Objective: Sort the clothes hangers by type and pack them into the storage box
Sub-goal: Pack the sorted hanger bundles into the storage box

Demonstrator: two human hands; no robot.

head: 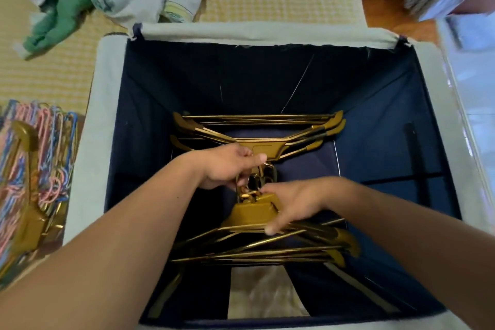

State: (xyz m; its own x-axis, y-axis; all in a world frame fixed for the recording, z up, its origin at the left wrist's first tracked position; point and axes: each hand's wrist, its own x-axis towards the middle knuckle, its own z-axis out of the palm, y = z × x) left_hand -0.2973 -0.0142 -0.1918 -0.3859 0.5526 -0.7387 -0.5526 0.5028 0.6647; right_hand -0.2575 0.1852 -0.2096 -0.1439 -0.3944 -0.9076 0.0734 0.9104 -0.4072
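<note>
Gold hangers (258,126) inside navy-lined box (112,67)

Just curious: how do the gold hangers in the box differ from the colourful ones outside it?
The gold hangers look thick and broad-shouldered; the colourful hangers are thin pink and blue wire. The gold ones lie in the box, handled by both hands; the colourful ones sit heaped outside, untouched. Both are stacked by type.

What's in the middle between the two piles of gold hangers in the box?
In the head view, the hooks of both bunches meet there, held by the left hand and right hand over the dark box floor.
</note>
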